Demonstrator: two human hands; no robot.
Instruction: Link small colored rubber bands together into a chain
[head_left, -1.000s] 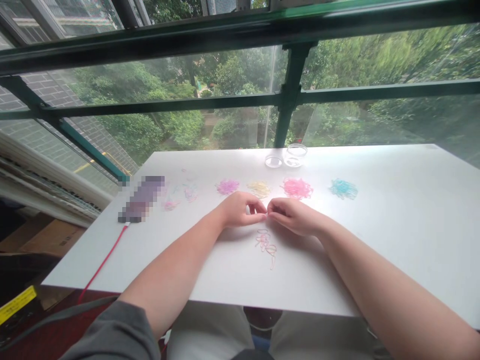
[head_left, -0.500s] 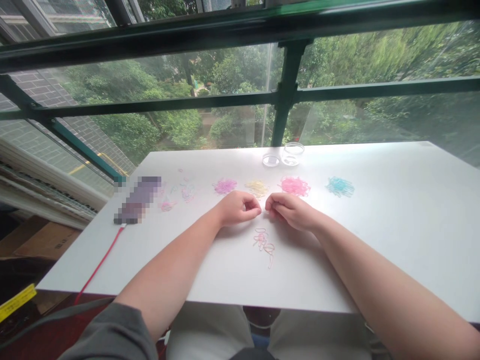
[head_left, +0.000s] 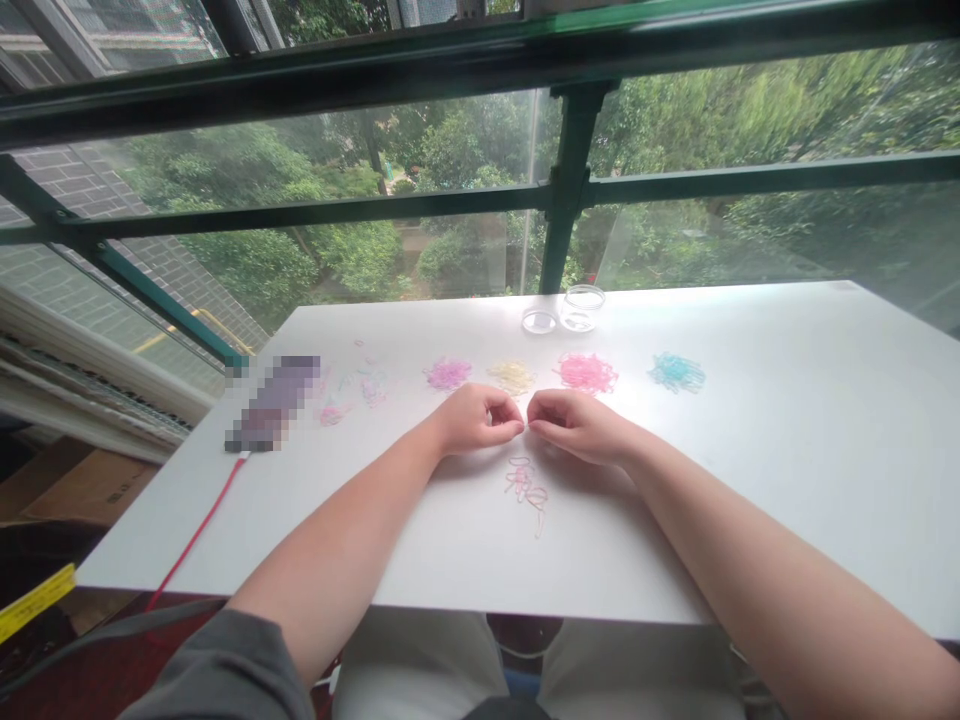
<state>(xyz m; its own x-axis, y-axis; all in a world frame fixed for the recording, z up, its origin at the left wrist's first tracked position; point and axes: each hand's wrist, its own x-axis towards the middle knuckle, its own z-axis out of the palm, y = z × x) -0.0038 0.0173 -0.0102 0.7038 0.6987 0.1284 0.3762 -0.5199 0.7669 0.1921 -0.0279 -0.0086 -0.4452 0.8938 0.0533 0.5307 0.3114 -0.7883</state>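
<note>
My left hand (head_left: pixel 480 417) and my right hand (head_left: pixel 574 424) meet fingertip to fingertip above the middle of the white table. Each is closed in a pinch, and whatever the fingertips hold is too small to make out. Just below the hands lies a loose string of linked pale pink rubber bands (head_left: pixel 526 485). Behind them are heaps of small rubber bands: a purple heap (head_left: pixel 448 374), a yellow heap (head_left: pixel 511 376), a bright pink heap (head_left: pixel 588 372) and, farther right, a teal heap (head_left: pixel 677 370).
A clear round container (head_left: pixel 582 308) and its lid (head_left: pixel 538 321) stand at the table's far edge. Scattered mixed bands (head_left: pixel 371 386) lie at the left. Beside them is a blurred-out phone-like object (head_left: pixel 276 400) with a red cable (head_left: pixel 196 535). A green railing (head_left: pixel 566 190) rises behind the table (head_left: pixel 787 480).
My right hand has shifted slightly left, bringing its fingertips closer to those of my left hand. Its fingers have rounded a little. The heaps and the linked bands lie as before.
</note>
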